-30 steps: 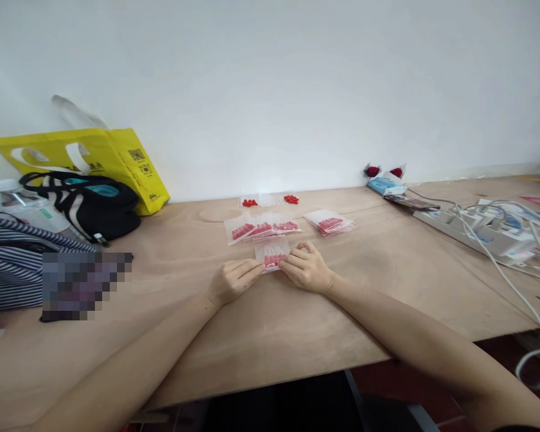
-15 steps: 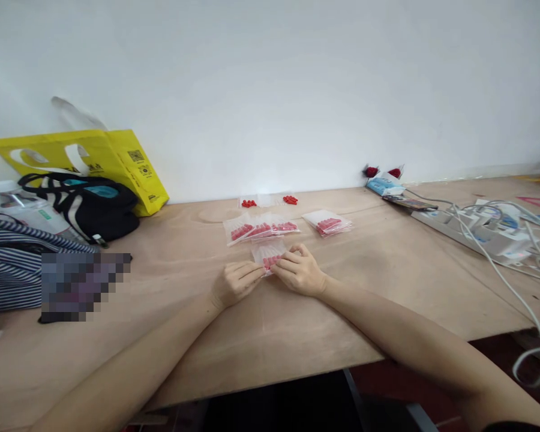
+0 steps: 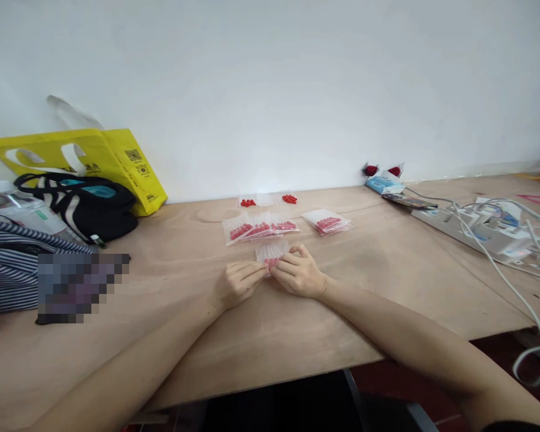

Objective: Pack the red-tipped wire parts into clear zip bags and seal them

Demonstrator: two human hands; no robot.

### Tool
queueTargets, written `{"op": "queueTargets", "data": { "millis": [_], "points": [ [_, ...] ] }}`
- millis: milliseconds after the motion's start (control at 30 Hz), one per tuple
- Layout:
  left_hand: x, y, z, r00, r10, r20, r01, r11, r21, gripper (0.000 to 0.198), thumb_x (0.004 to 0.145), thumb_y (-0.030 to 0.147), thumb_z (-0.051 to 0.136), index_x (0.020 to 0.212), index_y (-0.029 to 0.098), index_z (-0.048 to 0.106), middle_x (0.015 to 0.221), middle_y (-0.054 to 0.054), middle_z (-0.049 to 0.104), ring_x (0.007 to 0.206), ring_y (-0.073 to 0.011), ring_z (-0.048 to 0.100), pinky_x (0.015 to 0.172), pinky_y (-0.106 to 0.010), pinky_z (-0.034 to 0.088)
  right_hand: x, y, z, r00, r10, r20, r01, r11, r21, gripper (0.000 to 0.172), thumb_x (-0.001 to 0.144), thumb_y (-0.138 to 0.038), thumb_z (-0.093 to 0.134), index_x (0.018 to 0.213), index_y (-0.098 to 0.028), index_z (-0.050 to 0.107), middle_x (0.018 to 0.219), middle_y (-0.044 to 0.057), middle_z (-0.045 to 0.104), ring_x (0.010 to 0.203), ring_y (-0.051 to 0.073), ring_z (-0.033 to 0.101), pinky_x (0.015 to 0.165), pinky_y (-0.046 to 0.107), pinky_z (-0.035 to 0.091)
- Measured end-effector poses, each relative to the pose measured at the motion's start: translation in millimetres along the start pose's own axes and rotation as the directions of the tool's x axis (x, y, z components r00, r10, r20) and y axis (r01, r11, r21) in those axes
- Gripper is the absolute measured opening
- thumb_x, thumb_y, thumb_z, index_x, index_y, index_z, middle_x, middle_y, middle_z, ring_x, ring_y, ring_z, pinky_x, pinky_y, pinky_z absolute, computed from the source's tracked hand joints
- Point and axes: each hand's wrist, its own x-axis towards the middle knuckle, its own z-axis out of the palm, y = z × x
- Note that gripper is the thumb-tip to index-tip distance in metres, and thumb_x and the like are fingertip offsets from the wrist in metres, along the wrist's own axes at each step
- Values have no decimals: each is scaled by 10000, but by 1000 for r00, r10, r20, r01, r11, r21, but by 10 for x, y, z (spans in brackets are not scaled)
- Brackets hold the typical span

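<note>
A small clear bag with red capsule-like pieces lies between my hands on the wooden table. My left hand pinches its near left edge, fingers pressed together. On the right side, my right hand has its fingers closed on the same bag and covers part of it. Just beyond are overlapping bags of red pieces, with a stack of similar bags to their right. Near the wall lie two small groups of bright red pieces, one on the left and one on the right.
At the left stand a yellow bag, a black bag and a striped bag. Toward the right are a blue packet, red roses and a power strip with white cables. The table's front edge runs below my hands.
The held bag has shifted slightly to the right and tilted differently between my fingers. My left hand has moved a little to the right; my right hand has barely moved.
</note>
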Motion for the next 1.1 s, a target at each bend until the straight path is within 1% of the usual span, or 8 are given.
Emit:
{"op": "queueTargets", "data": {
  "millis": [433, 700, 767, 800, 900, 967, 1033, 1100],
  "points": [
    [-96, -9, -44, 998, -62, 13, 62, 998, -20, 94, 800, 124, 545, 813, 176, 621, 763, -13, 696, 671, -117, 656, 641, -228, 547, -188, 185, -142, 991, 81, 106, -80, 997, -15, 293, 878, -197, 415, 612, -160, 530, 553, -15, 497, 577, 98, 398, 739, 303, 276],
    [-203, -146, -213, 978, -91, 186, 113, 988, -109, 111, 804, 247, 548, 873, 194, 618, 768, -24, 685, 676, -140, 649, 609, -233, 517, -262, 324, -115, 980, 120, 161, -134, 988, 79, 444, 861, -436, 435, 524, -156, 504, 509, -18, 513, 537, 89, 419, 687, 273, 268],
    [-205, -165, -240, 932, -263, 249, 298, 948, -113, 280, 764, 371, 573, 960, 172, 580, 850, -63, 665, 767, -182, 638, 669, -282, 519, -281, 377, -124, 959, 153, 238, -188, 973, 135, 436, 850, -465, 441, 554, -155, 525, 536, -18, 544, 544, 87, 442, 697, 275, 262],
    [-204, -172, -230, 878, -399, 263, 435, 896, -91, 342, 765, 417, 549, 985, 155, 552, 873, -78, 651, 783, -191, 631, 665, -294, 518, -286, 403, -130, 945, 182, 270, -226, 964, 141, 427, 851, -459, 443, 564, -155, 531, 546, -17, 553, 550, 87, 453, 701, 277, 257],
    [-200, -196, -109, 593, -779, 206, 791, 611, 31, 398, 770, 486, 500, 949, 130, 486, 762, -64, 622, 637, -173, 620, 528, -268, 495, -289, 469, -142, 902, 282, 326, -332, 937, 110, 371, 870, -380, 445, 595, -152, 545, 576, -7, 576, 586, 93, 483, 700, 279, 244],
    [-195, -217, 14, 474, -862, 178, 864, 494, 92, 510, 680, 535, 587, 966, 133, 456, 687, -31, 604, 545, -166, 599, 463, -253, 457, -286, 491, -142, 886, 315, 341, -365, 926, 94, 340, 871, -339, 450, 606, -149, 547, 593, -1, 588, 606, 97, 493, 691, 276, 239],
    [-180, -234, 125, 472, -860, 195, 865, 494, 88, 648, 575, 535, 677, 1019, 135, 427, 641, 0, 588, 494, -161, 580, 421, -243, 415, -282, 491, -136, 881, 322, 348, -372, 924, 86, 320, 864, -324, 458, 611, -150, 549, 602, 2, 593, 616, 101, 496, 687, 276, 238],
    [-152, -235, 195, 527, -816, 238, 840, 543, 1, 679, 559, 487, 708, 1048, 132, 399, 549, 50, 541, 416, -138, 535, 376, -230, 365, -279, 482, -130, 881, 329, 339, -375, 924, 76, 306, 856, -318, 466, 611, -154, 547, 604, 1, 591, 621, 106, 496, 682, 277, 238]
  ]
}}
